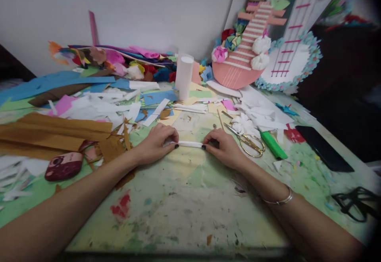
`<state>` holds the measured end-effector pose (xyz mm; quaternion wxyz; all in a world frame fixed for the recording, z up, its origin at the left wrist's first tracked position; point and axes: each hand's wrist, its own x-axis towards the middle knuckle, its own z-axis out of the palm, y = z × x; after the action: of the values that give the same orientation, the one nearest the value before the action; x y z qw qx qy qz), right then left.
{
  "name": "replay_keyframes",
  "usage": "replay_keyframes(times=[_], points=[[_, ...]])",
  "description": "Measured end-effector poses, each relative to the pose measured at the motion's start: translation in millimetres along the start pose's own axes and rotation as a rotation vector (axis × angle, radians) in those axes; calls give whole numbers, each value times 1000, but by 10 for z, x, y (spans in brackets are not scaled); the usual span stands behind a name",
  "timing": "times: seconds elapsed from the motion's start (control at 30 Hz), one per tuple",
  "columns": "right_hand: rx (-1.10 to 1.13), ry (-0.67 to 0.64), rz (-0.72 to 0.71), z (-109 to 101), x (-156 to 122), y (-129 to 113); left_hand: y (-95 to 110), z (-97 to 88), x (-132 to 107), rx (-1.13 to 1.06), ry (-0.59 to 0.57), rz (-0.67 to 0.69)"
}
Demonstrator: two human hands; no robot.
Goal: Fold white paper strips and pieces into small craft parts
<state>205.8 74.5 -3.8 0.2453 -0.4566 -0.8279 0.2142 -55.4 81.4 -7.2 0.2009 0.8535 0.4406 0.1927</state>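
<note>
A narrow white paper strip (190, 144) stretches level between my two hands, just over the stained table. My left hand (156, 143) pinches its left end between thumb and fingers. At the right end, my right hand (223, 146) grips it the same way. Gold-handled scissors (248, 141) lie beside my right hand, blades pointing up and left. Behind the strip, a bundle of similar white strips (190, 108) rests on the table. A white paper cylinder (185, 77) stands upright farther back.
Brown crepe paper (53, 133) and a maroon case (64, 166) lie on the left. On the right are a green roll (273, 145), a black phone (324, 148) and glasses (355, 203). Two decorated paper instruments, one pink (238, 73), lean at the back right.
</note>
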Motion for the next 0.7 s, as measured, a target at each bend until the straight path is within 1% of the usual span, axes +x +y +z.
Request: replay_keyframes(times=[0.1, 0.23, 0.43, 0.6, 0.7], points=[[-16, -7, 0, -7, 6, -5, 19, -3, 1, -20, 0, -22], [-19, -13, -40, -10, 7, 5, 59, -20, 0, -44, 11, -56], [83, 4, -96, -21, 14, 68, 1, -5, 9, -65, 43, 53], [174, 4, -50, -29, 8, 93, -29, 14, 2, -128, 157, 125], [199, 1, -27, -35, -4, 87, -17, 14, -13, -171, 195, 137]])
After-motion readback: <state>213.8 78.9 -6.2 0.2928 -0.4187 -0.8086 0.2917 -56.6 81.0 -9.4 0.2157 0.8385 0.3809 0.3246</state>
